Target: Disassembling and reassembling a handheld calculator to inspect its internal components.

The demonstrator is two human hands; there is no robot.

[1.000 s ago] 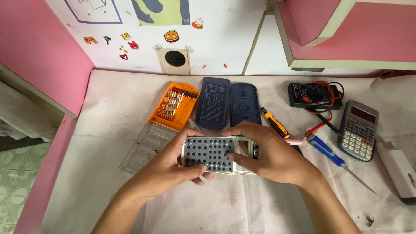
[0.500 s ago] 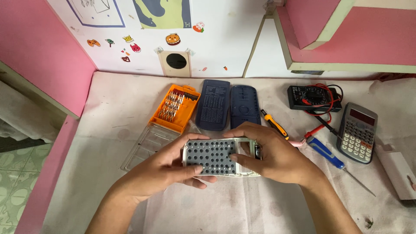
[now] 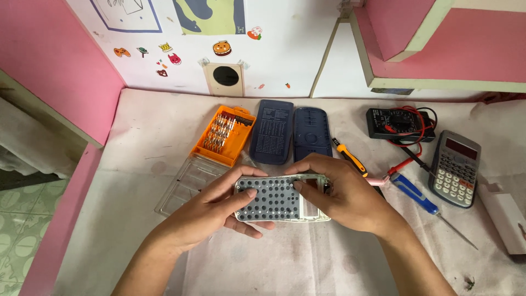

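Note:
Both hands hold a pale grey calculator front shell (image 3: 274, 200) with rows of round key holes and an open display window, lying sideways just above the table. My left hand (image 3: 211, 211) grips its left end, thumb on the holed face. My right hand (image 3: 339, 192) covers its right end, fingertips at the window frame. Two dark blue calculator covers (image 3: 272, 131) (image 3: 312, 132) lie side by side beyond it.
An orange screwdriver-bit case (image 3: 223, 134) with its clear lid (image 3: 189, 183) sits at the left. At the right lie an orange-handled screwdriver (image 3: 350, 156), a blue screwdriver (image 3: 422, 200), a black multimeter with red leads (image 3: 397, 123), a whole grey calculator (image 3: 456, 167) and a white box (image 3: 507, 219).
Both hands and the holed shell stay in nearly the same place; my right fingers have shifted slightly along the window end.

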